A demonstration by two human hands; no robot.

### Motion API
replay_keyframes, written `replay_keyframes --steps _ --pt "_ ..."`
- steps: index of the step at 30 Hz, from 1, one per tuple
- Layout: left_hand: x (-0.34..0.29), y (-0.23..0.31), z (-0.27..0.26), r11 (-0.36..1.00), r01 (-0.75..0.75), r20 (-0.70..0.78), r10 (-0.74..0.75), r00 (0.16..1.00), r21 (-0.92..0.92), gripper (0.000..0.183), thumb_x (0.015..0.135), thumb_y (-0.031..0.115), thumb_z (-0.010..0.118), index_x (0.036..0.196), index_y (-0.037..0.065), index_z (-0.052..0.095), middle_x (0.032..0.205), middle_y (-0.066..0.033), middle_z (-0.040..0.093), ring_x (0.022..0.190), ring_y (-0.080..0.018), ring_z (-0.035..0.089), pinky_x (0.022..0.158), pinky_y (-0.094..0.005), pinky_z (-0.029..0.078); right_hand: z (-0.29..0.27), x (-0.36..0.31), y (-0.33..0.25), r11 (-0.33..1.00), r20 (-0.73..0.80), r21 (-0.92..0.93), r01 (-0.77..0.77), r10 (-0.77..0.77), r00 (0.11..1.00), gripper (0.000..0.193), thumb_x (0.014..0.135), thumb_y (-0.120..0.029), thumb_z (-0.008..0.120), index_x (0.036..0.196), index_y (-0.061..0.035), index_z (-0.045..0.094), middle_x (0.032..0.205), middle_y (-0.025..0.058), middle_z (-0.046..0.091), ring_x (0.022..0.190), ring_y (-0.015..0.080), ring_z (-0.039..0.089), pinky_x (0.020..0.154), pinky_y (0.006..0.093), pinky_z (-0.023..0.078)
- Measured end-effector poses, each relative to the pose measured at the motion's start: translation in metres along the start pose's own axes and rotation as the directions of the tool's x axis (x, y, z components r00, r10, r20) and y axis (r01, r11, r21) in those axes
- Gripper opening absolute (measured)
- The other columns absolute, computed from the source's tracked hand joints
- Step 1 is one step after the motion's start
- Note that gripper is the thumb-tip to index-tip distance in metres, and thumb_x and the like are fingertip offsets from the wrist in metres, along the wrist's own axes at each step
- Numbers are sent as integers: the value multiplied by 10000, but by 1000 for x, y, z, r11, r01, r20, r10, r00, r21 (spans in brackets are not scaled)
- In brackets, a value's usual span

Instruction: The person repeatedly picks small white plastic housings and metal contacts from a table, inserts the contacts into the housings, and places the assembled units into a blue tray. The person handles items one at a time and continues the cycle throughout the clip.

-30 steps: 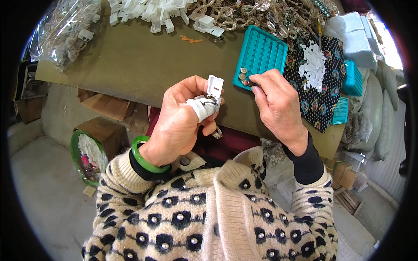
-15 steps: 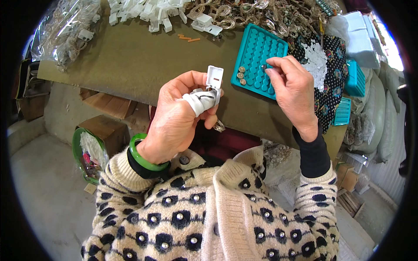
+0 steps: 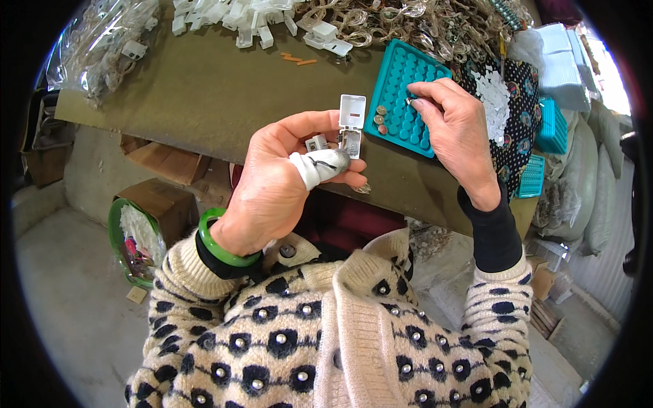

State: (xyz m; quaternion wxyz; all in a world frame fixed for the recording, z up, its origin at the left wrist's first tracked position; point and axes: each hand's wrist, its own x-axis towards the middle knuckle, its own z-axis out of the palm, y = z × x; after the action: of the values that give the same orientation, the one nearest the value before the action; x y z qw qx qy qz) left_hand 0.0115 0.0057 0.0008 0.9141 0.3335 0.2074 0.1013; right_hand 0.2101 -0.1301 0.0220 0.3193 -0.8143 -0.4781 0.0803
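My left hand (image 3: 266,178) is closed around a small white plastic battery box (image 3: 352,112), whose hinged lid stands open at the top. A white wrapping (image 3: 309,170) covers the thumb, which presses against the lower half of the box. A second small white piece (image 3: 316,143) shows between thumb and fingers. My right hand (image 3: 460,129) is over the teal tray (image 3: 415,144) of round pockets, with thumb and forefinger pinched on a small shiny button cell (image 3: 410,100). Several button cells (image 3: 381,119) sit at the tray's near left edge.
White battery boxes (image 3: 238,17) lie heaped at the back, beside tangled clear-coated wires (image 3: 408,24). Orange strips (image 3: 299,60) lie on the table (image 3: 204,95). White chips (image 3: 493,102) rest on patterned cloth (image 3: 513,160) at right. A bag of wires (image 3: 102,54) occupies the far left.
My left hand has turned the battery box and moved it slightly right, so its inside now shows. My right hand has shifted slightly up and left over the tray.
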Motion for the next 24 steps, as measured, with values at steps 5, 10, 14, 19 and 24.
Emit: replay_keyframes --steps 5,10,14,19,24 --pt "0 1 -2 999 -37 12 36 999 20 348 879 15 662 1221 -5 601 1075 -185 676 901 -295 713 773 -400 621 3 2 1 985 51 -126 115 -109 993 116 805 31 663 919 25 685 839 166 636 749 335 633 677 391 512" --pt "0 1 -4 995 -85 23 83 996 59 355 877 -3 661 1226 -6 600 1068 -183 675 909 -308 711 783 -390 621 0 4 2 964 90 -199 179 -164 982 105 836 15 656 936 22 685 829 126 645 695 245 632 623 334 486" --pt "0 1 -4 995 -98 22 97 995 27 356 873 -9 663 1224 -11 604 1058 -179 674 906 -304 711 779 -380 622 -1 7 1 954 136 -249 167 -136 981 91 822 7 667 910 31 668 820 130 648 683 251 636 618 337 495" --pt "0 3 -3 994 -99 8 99 995 50 350 861 -23 672 1206 -30 611 987 -156 669 865 -283 715 738 -342 622 0 13 -8 973 156 -226 51 -16 988 69 784 -2 679 838 20 642 755 151 644 692 288 646 640 366 516" --pt "1 5 -3 992 -86 -38 90 995 90 325 861 -25 672 1179 -61 611 938 -143 665 829 -254 715 706 -316 616 4 -8 -43 997 -12 72 37 -36 999 127 798 7 704 920 0 669 806 103 662 660 157 641 585 284 513"
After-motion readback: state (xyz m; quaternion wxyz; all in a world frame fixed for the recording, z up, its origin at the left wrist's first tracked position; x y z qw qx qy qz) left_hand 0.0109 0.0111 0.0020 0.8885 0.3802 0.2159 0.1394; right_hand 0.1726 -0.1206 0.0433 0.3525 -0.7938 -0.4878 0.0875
